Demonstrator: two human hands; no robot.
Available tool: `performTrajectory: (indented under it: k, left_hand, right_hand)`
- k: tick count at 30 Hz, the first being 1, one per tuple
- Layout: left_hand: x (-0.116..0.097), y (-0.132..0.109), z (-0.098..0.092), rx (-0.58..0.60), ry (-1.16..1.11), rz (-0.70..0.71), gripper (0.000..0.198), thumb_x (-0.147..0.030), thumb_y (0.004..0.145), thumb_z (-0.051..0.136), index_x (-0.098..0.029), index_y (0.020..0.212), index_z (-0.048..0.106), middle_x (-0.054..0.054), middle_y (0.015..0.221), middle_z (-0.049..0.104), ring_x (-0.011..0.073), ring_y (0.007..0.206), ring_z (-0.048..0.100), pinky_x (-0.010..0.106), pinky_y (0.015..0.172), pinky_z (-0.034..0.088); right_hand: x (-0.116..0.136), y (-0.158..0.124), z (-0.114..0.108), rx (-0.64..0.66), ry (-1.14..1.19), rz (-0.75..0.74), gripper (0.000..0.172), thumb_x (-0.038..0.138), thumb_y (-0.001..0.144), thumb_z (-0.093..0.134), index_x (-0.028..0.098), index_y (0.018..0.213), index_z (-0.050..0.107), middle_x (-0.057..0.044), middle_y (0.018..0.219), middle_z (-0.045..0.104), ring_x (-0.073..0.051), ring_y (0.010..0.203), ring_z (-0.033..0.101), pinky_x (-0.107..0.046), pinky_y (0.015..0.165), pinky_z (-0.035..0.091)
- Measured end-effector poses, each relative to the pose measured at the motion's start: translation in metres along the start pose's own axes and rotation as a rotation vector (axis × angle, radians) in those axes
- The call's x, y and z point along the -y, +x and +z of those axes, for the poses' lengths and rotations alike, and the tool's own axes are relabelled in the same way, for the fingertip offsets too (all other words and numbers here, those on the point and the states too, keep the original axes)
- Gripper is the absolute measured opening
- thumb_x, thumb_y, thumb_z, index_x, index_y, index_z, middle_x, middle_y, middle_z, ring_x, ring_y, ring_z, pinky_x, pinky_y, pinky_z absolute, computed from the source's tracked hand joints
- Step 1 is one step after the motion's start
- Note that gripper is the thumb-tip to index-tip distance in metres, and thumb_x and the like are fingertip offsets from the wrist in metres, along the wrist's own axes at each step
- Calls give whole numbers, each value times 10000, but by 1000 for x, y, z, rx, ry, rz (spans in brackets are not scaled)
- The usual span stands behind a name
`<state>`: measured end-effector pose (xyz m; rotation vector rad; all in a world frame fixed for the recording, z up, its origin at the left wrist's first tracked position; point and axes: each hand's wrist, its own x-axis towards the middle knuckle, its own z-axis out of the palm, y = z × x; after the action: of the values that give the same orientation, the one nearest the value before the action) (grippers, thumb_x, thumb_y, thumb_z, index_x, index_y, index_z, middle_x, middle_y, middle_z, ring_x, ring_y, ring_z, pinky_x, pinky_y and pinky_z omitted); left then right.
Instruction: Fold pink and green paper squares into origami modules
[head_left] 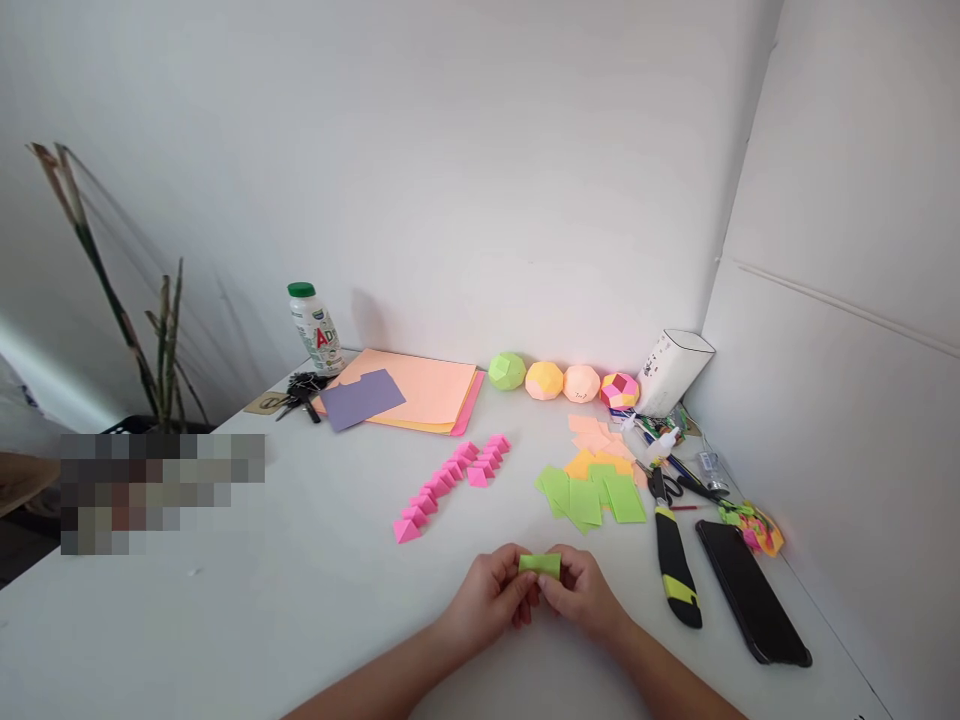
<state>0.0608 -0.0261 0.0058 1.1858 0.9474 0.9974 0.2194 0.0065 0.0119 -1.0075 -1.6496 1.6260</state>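
Green paper (pixel 540 564) is pinched in both curled hands (pixel 485 598).

white bottle (pixel 319 335) with green cap: large red "A", then "D", remaining label print too small | peach paper ball (pixel 582 378): small dark handwritten-looking marks, illegible

Matt paper slip (pixel 540 564), plastic-handled cutter (pixel 670 545), matt paper squares (pixel 585 503) left of cutter, smooth phone (pixel 752 592) right of cutter, smooth plastic bottle (pixel 318 335) far left of cutter.
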Motion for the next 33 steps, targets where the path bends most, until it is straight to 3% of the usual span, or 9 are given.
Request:
performTrajectory:
  k: [6, 12, 19, 23, 29, 33]
  left_hand:
    - [2, -5, 1, -17, 314, 134, 192, -267, 883, 414, -173, 802, 560, 13, 655, 588, 120, 517, 539, 217, 507, 405]
    - [-6, -8, 2, -8, 557, 313, 189, -208, 880, 403, -187, 835, 585, 27, 665, 622, 146, 600, 554, 231, 580, 400]
    - [-2, -4, 0, -57, 266, 115, 183, -296, 862, 461, -165, 908, 581, -3, 601, 571, 99, 468, 488, 200, 466, 377]
    - [-2, -2, -1, -115, 77, 24, 322, -418, 825, 523, -140, 986, 537, -16, 586, 559, 85, 434, 467, 199, 436, 364]
    - [-7, 0, -2, -149, -51, -4, 443, -516, 779, 560, -140, 1006, 505, -26, 579, 572, 85, 424, 487, 204, 423, 370]
    - [-6, 0, 0, -135, -78, -9, 401, -519, 757, 590, -153, 903, 520, -32, 571, 571, 86, 423, 498, 205, 420, 386]
  right_hand:
    - [-8, 1, -1, 33, 11, -70, 20, 152, 692, 539, 154, 673, 530, -15, 614, 607, -129, 564, 562, -229, 512, 394]
    - [-12, 1, 1, -13, -89, -73, 52, 105, 650, 539, 136, 638, 578, -19, 585, 633, -104, 524, 539, -198, 474, 371]
    - [-17, 4, -6, -23, 7, 63, 38, 161, 665, 501, 158, 626, 497, 44, 460, 534, -60, 317, 418, -168, 316, 307]
    - [-18, 6, -8, -36, 132, 56, 87, 214, 684, 525, 172, 642, 462, 62, 442, 516, -63, 293, 421, -162, 289, 300]
    - [-9, 6, -6, -73, 236, 21, 206, 333, 743, 565, 190, 714, 419, 44, 546, 564, -80, 358, 480, -172, 323, 335]
    - [-7, 3, -2, 8, 142, -3, 262, 396, 763, 609, 170, 785, 479, 25, 633, 579, -75, 436, 495, -186, 403, 364]
